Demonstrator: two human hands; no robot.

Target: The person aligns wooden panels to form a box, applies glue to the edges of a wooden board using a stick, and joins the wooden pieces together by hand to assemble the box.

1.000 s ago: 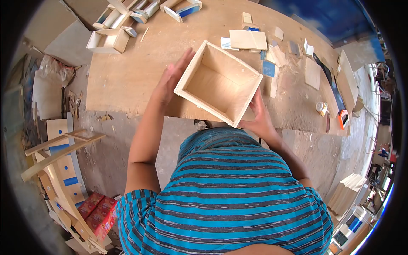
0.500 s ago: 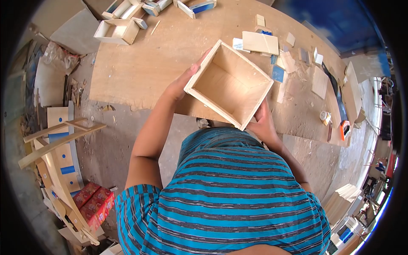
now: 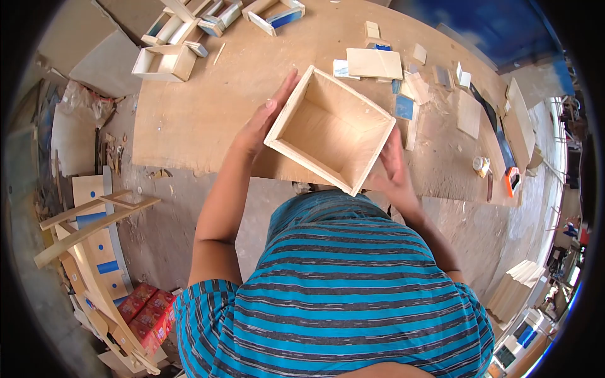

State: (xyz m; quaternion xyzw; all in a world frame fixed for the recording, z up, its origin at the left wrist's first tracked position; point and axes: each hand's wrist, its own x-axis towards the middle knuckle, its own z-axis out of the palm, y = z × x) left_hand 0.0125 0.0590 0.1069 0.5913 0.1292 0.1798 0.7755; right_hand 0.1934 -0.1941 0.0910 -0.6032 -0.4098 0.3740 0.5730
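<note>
My left hand [image 3: 259, 123] lies along the left side of an open box [image 3: 334, 126], fingers straight, not curled round it. My right hand [image 3: 398, 175] is at the right side, blurred and partly hidden, so can't tell if those fingers grip. Box: pale wood, squarish, grained, mouth facing me, at the worktable's [image 3: 189, 126] near edge. Box blocks part of the tabletop. Beyond: smaller tray-like box [image 3: 165, 64], flat board [image 3: 374, 63], orange-handled saw [image 3: 512, 181].
</note>
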